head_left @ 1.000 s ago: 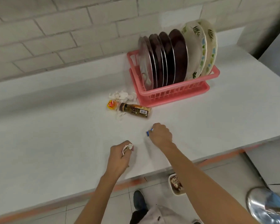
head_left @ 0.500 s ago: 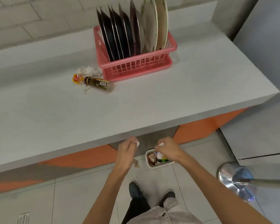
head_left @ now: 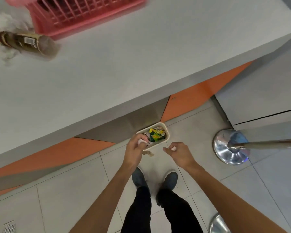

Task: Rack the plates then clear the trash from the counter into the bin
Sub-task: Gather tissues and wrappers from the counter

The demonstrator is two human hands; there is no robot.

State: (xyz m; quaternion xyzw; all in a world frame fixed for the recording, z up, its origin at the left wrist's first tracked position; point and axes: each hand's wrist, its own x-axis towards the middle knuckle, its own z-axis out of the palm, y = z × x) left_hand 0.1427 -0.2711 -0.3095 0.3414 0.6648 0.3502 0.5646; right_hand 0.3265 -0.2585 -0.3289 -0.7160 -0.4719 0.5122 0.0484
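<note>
The surface (head_left: 124, 64) is a white slab whose front edge runs diagonally across the view. Orange and grey panels (head_left: 191, 98) close the space beneath it. The floor (head_left: 65, 190) is laid with light grey tiles. A drain grille (head_left: 9, 227) sits at the lower left, and a chrome post base (head_left: 225, 148) stands to the right.

On the surface, a pink rack (head_left: 84, 15) stands at the top of the view. A brown bottle (head_left: 27, 42) lies on its side just beside the rack, among white tissue (head_left: 5, 19). The bottle label carries a white code patch. Motion blur makes its text illegible.

The bin (head_left: 168, 134), a small cream container holding coloured wrappers, stands on the floor against the base panel.

The left hand (head_left: 135, 148) is curled around crumpled paper (head_left: 141, 141), above the bin's near left corner. The right hand (head_left: 179, 153) pinches a small pale scrap (head_left: 173, 148) between thumb and fingers, over the floor just beside the bin.
</note>
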